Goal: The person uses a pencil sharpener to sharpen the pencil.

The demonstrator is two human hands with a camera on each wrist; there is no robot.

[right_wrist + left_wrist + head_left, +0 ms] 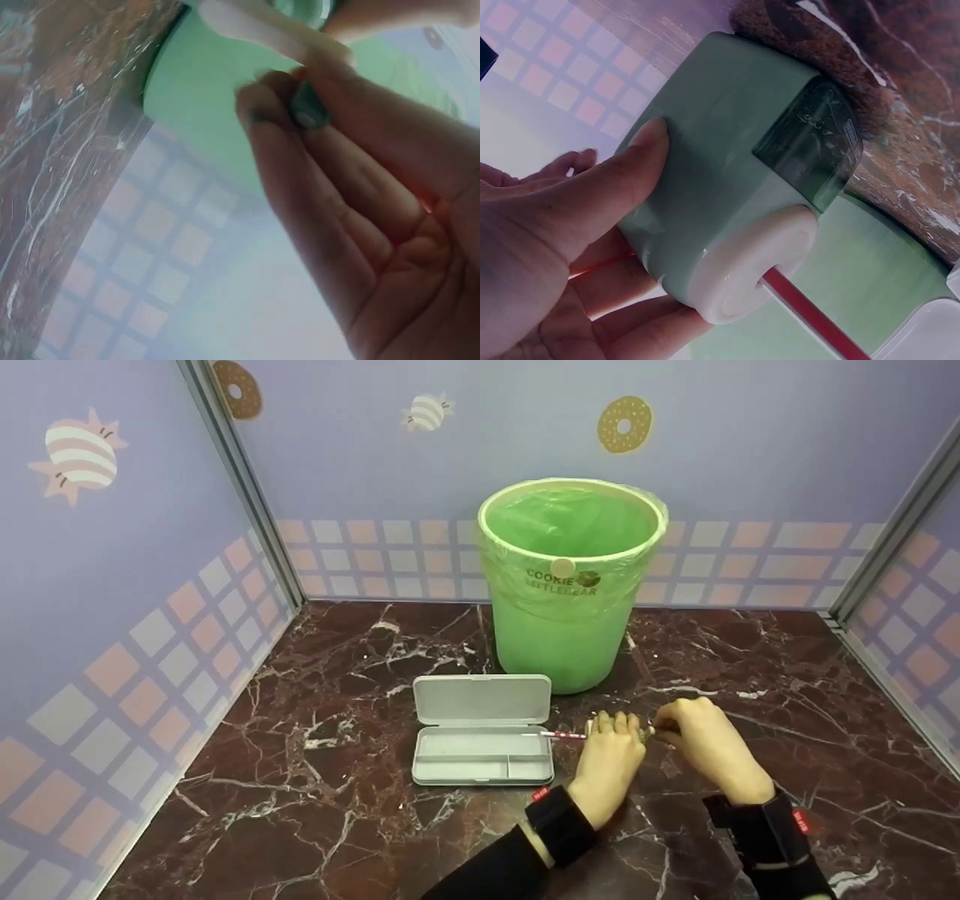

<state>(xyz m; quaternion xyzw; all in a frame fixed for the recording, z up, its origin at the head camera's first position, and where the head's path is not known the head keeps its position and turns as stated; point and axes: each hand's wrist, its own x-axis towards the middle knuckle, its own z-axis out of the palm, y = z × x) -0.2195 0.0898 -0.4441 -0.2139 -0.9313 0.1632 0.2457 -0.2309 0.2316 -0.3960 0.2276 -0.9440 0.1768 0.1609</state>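
My left hand [609,761] holds a green crank pencil sharpener [712,150], thumb on one side and fingers round the other. Its dark see-through shavings window [810,142] faces the camera in the left wrist view. A red pencil [806,309] sticks into the hole of the white front ring, and its free end points left over the pencil case in the head view. At the opposite end, my right hand [712,746] pinches the dark green knob [308,109] of the white crank arm [255,26]. Fingers hide most of the sharpener in the head view.
An open grey pencil case [482,701] stands left of my hands, lid raised, with divided compartments. Behind it is a green bin [562,641] lined with a clear bag. Patterned panels [420,472] wall in the dark red marbled table [300,810].
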